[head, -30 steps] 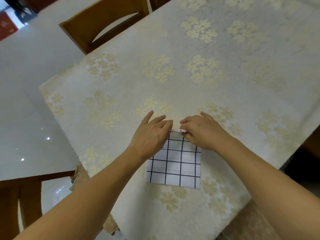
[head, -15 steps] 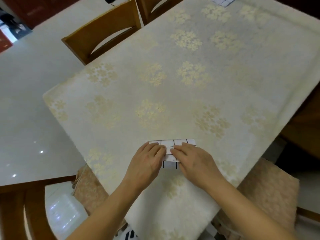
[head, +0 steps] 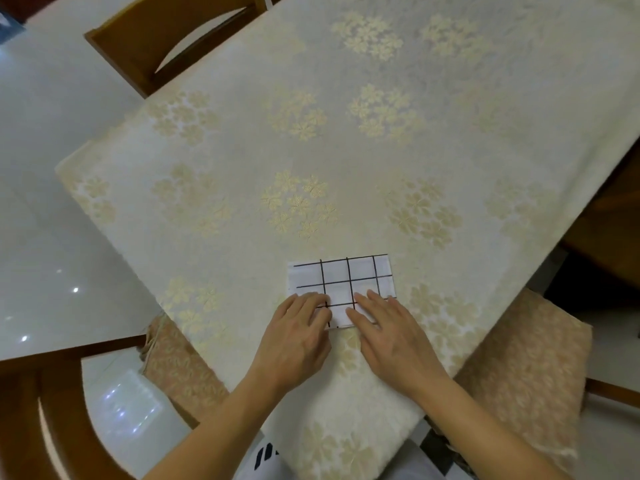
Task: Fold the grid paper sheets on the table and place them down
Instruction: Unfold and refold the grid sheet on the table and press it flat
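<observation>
A white grid paper sheet with black lines lies folded on the cream flowered tablecloth, close to the table's near corner. My left hand rests flat on the sheet's near left part, fingers together. On the near right part lies my right hand, also flat. Both hands press the sheet's near edge onto the cloth and hide that edge. The far half of the folded sheet shows uncovered.
A wooden chair stands at the table's far left side. Another wooden chair is at the lower left. A chair with a beige cushion stands to the right of the corner. A glossy white floor lies to the left.
The sheet lay open with both hands pinching its far edge. That edge has been brought over toward me, so the sheet is now half as deep, with both hands flat on its near edge.
</observation>
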`<state>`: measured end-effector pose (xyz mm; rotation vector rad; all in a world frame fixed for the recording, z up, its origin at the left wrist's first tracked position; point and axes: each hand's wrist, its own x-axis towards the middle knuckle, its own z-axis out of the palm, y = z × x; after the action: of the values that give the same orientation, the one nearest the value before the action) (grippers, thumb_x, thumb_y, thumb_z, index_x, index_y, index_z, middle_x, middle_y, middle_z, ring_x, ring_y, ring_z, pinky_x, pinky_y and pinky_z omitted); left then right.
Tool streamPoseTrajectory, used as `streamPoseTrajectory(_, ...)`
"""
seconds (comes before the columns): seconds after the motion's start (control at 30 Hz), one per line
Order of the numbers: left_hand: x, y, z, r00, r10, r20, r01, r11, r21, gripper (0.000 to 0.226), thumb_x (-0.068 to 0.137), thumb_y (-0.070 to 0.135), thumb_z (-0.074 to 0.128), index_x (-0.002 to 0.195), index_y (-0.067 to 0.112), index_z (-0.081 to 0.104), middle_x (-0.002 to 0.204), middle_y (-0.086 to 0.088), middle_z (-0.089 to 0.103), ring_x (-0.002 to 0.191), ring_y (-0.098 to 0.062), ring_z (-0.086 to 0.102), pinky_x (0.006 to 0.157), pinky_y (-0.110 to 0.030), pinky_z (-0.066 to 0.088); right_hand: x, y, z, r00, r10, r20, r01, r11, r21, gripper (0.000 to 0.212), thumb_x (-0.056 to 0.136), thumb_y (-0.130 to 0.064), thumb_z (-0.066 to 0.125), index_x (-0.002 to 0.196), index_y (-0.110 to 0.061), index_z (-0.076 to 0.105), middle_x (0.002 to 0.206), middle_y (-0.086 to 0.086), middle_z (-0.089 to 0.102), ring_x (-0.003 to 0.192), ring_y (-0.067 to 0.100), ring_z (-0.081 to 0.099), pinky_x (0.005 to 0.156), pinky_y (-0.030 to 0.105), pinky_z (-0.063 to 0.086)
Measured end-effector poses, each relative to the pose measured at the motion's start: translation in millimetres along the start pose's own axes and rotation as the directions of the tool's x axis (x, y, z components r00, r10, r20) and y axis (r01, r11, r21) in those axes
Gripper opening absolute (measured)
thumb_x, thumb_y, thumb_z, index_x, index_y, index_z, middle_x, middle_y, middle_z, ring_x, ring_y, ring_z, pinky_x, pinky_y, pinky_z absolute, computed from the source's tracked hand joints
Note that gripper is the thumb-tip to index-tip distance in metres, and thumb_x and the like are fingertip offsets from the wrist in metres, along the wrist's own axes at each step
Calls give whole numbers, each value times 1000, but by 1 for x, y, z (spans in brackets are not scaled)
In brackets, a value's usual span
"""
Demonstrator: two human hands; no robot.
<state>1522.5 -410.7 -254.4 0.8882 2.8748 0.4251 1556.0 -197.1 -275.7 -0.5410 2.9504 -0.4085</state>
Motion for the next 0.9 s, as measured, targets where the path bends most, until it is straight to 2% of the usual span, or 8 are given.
streamPoseTrajectory(0.1,14,-2,-2,998,-59,-27,59,998,37,39,94,27,48,127,8,58,138,-12,56,127,-29,53,108,-45,43,16,2,-7,994,13,-109,-8,999,44,41,95,-18,50,135,-11,57,144,12,53,139,29,43,112,47,40)
streamPoseTrajectory(0.17,26,-5,-1,992,-120,24,118,990,82,54,98,35,38,144,8,45,153,-12,42,142,-27,38,116,-47,34,32,5,-11,988,30,-149,-22,998,56,44,96,-20,49,139,-8,51,146,13,49,141,29,39,113,46,38)
streamPoseTrajectory(0.27,39,-9,7,978,-172,117,157,979,128,64,103,45,23,156,9,19,165,-9,14,152,-24,11,123,-47,17,54,12,-12,996,42,-75,-44,998,-32,55,100,-34,39,148,-6,38,156,12,36,148,29,26,117,48,31)
streamPoseTrajectory(0.33,41,-13,15,972,-174,159,152,978,146,67,104,51,15,157,10,8,166,-8,3,153,-22,1,124,-47,11,63,16,-8,997,75,18,-73,994,-84,65,101,-46,29,153,-8,26,162,11,22,152,27,12,120,48,20)
streamPoseTrajectory(0.4,40,-19,20,969,-168,182,142,978,151,69,104,53,12,158,11,4,166,-7,0,153,-21,-3,124,-46,12,67,19,-2,992,100,79,-93,992,-86,72,101,-55,22,156,-11,14,165,8,8,153,24,2,121,47,13)
streamPoseTrajectory(0.53,37,-32,26,966,-152,208,121,981,151,70,103,55,14,158,13,0,166,-4,-4,153,-17,-6,123,-46,14,63,21,8,987,109,118,-97,990,-97,76,101,-60,22,157,-14,0,166,6,-5,152,22,-7,122,47,14)
streamPoseTrajectory(0.73,37,-40,26,965,-174,198,139,974,178,75,101,61,15,157,15,-4,166,-3,-9,153,-17,-9,124,-48,10,63,20,9,987,119,107,-109,989,-99,78,100,-60,24,157,-12,0,166,7,-6,152,22,-6,122,48,16)
streamPoseTrajectory(0.9,41,-30,26,975,-179,132,160,976,145,72,103,51,20,157,10,-2,166,-7,-6,153,-19,-7,124,-46,7,65,21,6,985,143,99,-133,986,-102,81,99,-63,22,157,-10,2,165,8,-7,152,23,-8,123,47,10)
